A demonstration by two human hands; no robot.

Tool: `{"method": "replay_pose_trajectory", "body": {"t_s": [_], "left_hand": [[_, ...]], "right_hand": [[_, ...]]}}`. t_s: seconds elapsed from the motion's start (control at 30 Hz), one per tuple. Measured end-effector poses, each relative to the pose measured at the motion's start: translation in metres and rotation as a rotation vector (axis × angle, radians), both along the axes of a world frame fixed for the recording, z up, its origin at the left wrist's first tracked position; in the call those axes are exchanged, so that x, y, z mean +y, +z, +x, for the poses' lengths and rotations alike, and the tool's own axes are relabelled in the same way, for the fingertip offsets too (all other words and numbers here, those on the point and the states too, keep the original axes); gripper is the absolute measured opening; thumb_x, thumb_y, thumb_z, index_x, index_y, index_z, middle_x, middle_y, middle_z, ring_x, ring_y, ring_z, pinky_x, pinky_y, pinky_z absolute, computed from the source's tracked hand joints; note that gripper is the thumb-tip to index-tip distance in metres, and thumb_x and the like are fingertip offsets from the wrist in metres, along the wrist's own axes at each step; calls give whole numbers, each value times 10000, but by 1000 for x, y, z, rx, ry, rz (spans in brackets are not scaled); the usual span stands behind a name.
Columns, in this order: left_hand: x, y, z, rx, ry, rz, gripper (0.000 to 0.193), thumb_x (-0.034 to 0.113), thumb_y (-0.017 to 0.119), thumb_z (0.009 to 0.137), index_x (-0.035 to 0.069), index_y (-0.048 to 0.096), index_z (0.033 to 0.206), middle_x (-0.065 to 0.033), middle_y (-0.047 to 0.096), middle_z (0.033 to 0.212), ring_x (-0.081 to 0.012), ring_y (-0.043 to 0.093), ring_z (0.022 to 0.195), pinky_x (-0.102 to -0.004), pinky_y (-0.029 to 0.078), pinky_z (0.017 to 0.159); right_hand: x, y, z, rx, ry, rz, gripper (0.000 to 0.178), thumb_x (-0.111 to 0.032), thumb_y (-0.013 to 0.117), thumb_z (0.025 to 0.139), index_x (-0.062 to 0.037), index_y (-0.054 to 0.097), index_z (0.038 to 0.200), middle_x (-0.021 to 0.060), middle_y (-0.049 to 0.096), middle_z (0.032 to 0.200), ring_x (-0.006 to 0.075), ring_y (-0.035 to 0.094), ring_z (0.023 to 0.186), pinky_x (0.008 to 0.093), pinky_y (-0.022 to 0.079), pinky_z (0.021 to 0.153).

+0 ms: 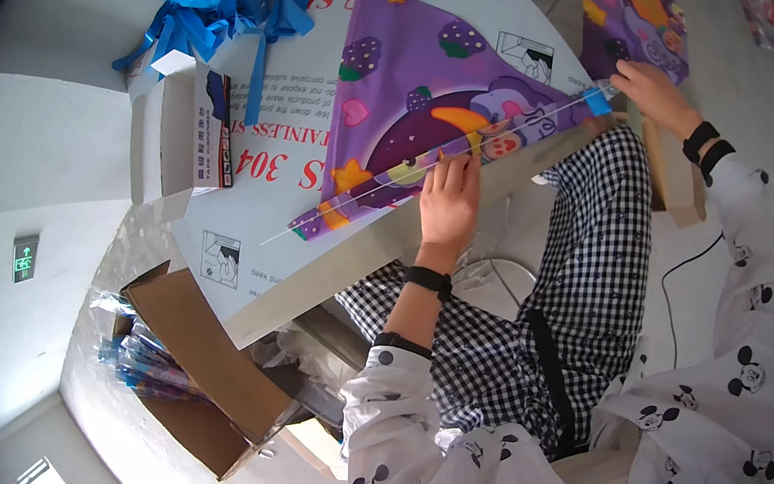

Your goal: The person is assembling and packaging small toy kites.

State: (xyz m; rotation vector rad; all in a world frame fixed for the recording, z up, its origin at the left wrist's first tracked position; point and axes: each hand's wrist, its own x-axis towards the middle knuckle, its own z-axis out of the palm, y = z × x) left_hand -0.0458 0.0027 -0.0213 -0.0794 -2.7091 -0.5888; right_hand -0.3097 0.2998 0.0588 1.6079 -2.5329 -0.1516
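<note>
A purple kite sail lies on a board, white rod along its near edge, left tip apparently unsecured. Left hand presses mid-edge, grip unclear; right hand pinches the rod's right end.

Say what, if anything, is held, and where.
Right hand: apparently the white rod, by its right end. Left hand: on purple fabric at its near edge; hold unclear.

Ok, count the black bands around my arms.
4: left wrist band, left cuff band just behind it, right wrist band, right cuff band just behind it. More could hide under the white sleeves.
</note>
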Motion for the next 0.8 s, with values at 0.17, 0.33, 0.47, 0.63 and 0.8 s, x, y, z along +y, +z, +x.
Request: {"method": "replay_pose_trajectory", "body": {"t_s": [0.17,0.33,0.47,0.63,0.8], "left_hand": [[2,1,-4,74,-7,-5,412,86,572,773,-15,588,1172,-126,549,1197,-298,530,1143,-401,454,930],[-3,-6,-2,39,-14,94,383,60,544,794,8,603,1169,-105,577,1189,-288,557,1108,-407,457,949],[1,-4,-1,46,30,54,354,43,567,818,22,612,1169,-74,584,1216,-271,552,1130,-401,457,946],[8,-5,-8,77,23,53,334,38,588,814,16,627,1145,-67,597,1198,-262,559,1111,-393,464,942],[4,-6,-8,101,34,39,332,26,605,800,7,630,1131,-69,603,1187,-260,570,1095,-387,468,935]], "right_hand": [[9,-7,-8,-130,-194,-51,95,-109,543,895,-16,524,887,143,522,809,329,568,801,434,459,693],[12,-23,-12,-55,-101,-73,61,-100,545,853,-53,536,891,121,548,831,317,592,804,445,459,702],[7,-24,-6,51,-109,25,140,-66,575,765,-96,559,901,72,546,851,261,617,823,417,461,725],[17,-18,-5,33,-138,38,157,-42,587,759,-108,563,900,49,547,837,225,622,828,364,441,722],[19,-22,-6,49,-152,60,174,-37,606,744,-115,571,896,50,554,849,222,622,832,356,432,710]]}}
